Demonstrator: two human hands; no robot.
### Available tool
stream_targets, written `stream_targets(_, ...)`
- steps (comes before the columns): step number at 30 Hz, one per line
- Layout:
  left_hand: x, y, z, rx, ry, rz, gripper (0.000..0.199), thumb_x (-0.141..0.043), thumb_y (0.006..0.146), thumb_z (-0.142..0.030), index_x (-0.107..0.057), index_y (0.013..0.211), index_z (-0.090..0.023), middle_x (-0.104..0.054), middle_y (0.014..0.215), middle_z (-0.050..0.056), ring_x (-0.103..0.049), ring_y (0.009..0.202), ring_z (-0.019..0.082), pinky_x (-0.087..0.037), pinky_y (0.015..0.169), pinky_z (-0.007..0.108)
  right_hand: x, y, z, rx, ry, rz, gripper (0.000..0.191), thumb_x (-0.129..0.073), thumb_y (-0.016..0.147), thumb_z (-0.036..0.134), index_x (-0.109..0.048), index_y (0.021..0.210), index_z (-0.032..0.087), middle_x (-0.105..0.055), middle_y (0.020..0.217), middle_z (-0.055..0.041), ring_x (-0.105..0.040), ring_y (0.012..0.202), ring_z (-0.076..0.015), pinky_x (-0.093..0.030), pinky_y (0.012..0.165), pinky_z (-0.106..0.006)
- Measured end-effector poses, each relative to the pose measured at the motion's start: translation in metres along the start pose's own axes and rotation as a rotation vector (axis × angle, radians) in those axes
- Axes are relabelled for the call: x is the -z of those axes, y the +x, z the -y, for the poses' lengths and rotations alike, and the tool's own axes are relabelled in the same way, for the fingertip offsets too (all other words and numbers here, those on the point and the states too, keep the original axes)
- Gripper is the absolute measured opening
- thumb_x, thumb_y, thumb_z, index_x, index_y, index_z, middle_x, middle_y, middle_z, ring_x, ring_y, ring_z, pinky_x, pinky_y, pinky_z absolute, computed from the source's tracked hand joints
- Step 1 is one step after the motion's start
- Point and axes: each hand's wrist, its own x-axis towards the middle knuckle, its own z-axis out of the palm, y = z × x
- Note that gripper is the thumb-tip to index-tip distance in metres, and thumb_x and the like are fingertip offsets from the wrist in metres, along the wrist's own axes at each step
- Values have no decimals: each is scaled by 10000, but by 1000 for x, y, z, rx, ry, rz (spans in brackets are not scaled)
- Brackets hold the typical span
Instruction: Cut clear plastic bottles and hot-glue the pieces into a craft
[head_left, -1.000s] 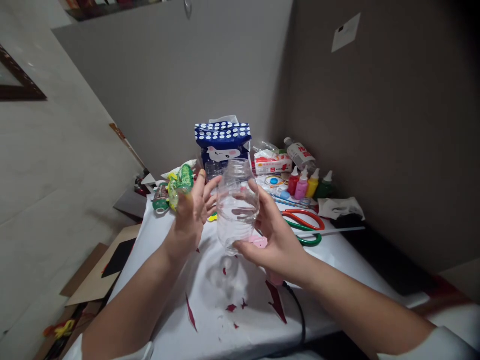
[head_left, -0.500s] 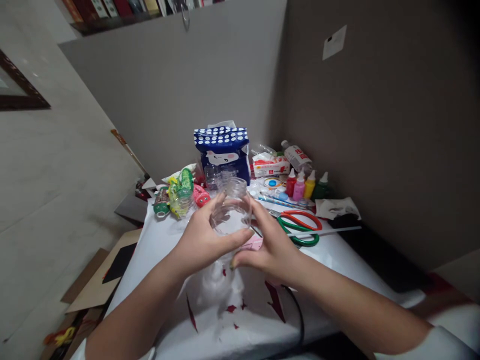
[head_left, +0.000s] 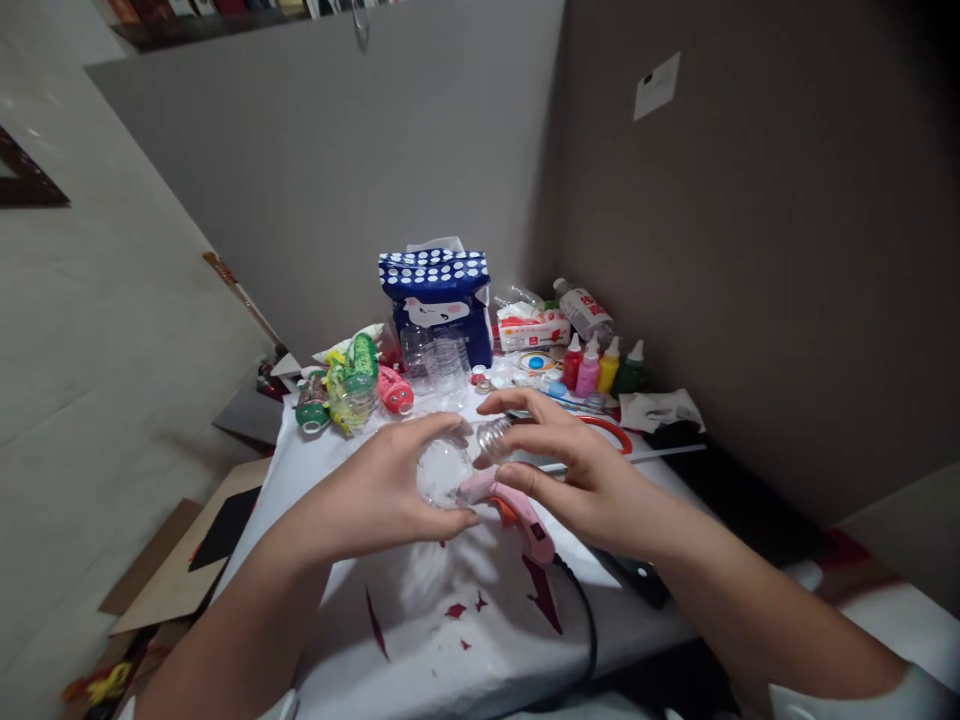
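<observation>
My left hand (head_left: 375,490) is wrapped around a clear plastic bottle piece (head_left: 442,472), its round side turned toward me and its ridged end (head_left: 492,441) pointing right. At that ridged end the fingers of my right hand (head_left: 592,475) are curled, with the fingertips seeming to touch it. A pink glue gun (head_left: 536,522) with an orange trigger lies on the white-covered table just below both hands, its nozzle end partly behind the bottle piece. Behind my right hand, scissors with an orange handle (head_left: 611,433) are mostly hidden.
Clear plastic cups (head_left: 448,370) stand before a blue bag (head_left: 435,285). Decorated bottles (head_left: 360,375) sit at left. Paint bottles (head_left: 587,370), a tissue pack (head_left: 532,328) and a lying bottle (head_left: 583,308) are at back right. Red scraps (head_left: 455,610) and a black cord (head_left: 592,620) lie in front.
The bottle piece has been lowered and tipped so its narrow ridged end points right. My right hand has shifted up and right to that end, and the glue gun is now in clearer view.
</observation>
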Motion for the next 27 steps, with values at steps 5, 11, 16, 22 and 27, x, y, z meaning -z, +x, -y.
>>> stream_targets(5, -2, -4, 8, -48, 79, -52, 583, -767, 701, -361, -573, 1242, -261, -701, 1098, 40, -675, 915, 236, -537, 781, 337, -4, 0, -3, -2, 43, -43, 85, -669, 869, 190, -736, 857, 240, -567, 1187, -80, -556, 1173, -238, -437, 1034, -429)
stream_targets(11, 6, -6, 26, -86, 116, 12, 977, -853, 563, -549, -470, 1421, -281, -559, 1408, 130, -545, 1263, 345, -426, 1060, 499, -11, 1, -4, -51, 124, -73, 123, -729, 810, 154, -788, 822, 262, -619, 1086, -69, -598, 1086, -223, -483, 951, -386)
stream_targets(16, 14, -9, 31, -110, 137, 104, 1045, -855, 540, -579, -428, 1454, -306, -534, 1438, 129, -510, 1301, 356, -397, 1077, 517, -17, 2, -6, -98, 155, -47, 100, -735, 800, 149, -792, 794, 231, -624, 1046, -72, -608, 1066, -214, -484, 947, -379)
stream_targets(22, 21, -14, 27, -167, 131, 179, 1016, -840, 518, -626, -467, 1419, -342, -638, 1318, 93, -611, 1154, 335, -492, 949, 448, -24, 1, -10, -140, 128, -65, 101, -736, 788, 137, -785, 786, 226, -624, 1050, -65, -624, 1021, -207, -496, 912, -367)
stream_targets(27, 13, -9, 16, -212, 144, 126, 846, -805, 572, -644, -570, 1319, -321, -674, 1240, 83, -619, 1110, 327, -491, 907, 422, -35, -2, -12, -133, 100, -120, 81, -747, 781, 153, -771, 765, 229, -627, 995, -50, -628, 951, -191, -513, 848, -347)
